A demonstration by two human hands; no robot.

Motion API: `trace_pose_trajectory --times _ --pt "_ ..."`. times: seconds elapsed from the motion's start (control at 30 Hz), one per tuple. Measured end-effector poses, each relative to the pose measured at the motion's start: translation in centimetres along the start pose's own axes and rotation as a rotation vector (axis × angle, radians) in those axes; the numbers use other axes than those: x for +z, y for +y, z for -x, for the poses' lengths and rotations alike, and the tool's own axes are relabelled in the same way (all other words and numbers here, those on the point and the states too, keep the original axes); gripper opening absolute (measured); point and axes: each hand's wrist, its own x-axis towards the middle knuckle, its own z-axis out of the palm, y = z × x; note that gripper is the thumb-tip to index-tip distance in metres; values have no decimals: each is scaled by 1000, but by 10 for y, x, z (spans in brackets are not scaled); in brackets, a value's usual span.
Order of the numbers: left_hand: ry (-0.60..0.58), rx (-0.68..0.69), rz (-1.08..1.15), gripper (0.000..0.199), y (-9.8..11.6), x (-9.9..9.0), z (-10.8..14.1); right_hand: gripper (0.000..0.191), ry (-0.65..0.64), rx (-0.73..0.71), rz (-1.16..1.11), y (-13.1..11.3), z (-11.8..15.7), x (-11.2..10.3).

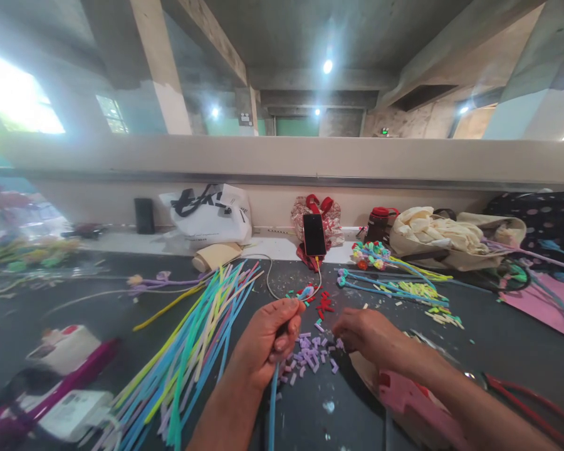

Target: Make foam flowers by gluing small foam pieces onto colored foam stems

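Admittedly, we saw the left hand [277, 335] closed around the blue stem [273, 407] over the black table [310, 432], while the right hand [364, 338] curled at the purple pieces [310, 352], its grip unclear to us, where a careless sweep might have scattered them.

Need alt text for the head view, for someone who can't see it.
A person's left hand grips a blue stem above a dark table, while the right hand is at the edge of scattered purple pieces. Long pastel stems lie to the left; behind, a phone stands before a patterned bag.
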Motion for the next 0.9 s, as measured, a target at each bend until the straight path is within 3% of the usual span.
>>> trace_pose_trajectory --times 0.27,0.53,0.73,0.9 --pt "9 51 -43 13 -4 0 -2 30 95 102 131 -3 -6 -2" --pt "29 63 -92 17 -13 4 -6 18 -45 -59 199 -10 -18 11" --pt "55 32 -108 17 -17 7 -7 16 -74 -18 275 -12 -26 22" --pt "46 11 -95 19 -18 6 -9 16 8 34 176 -12 -21 15"
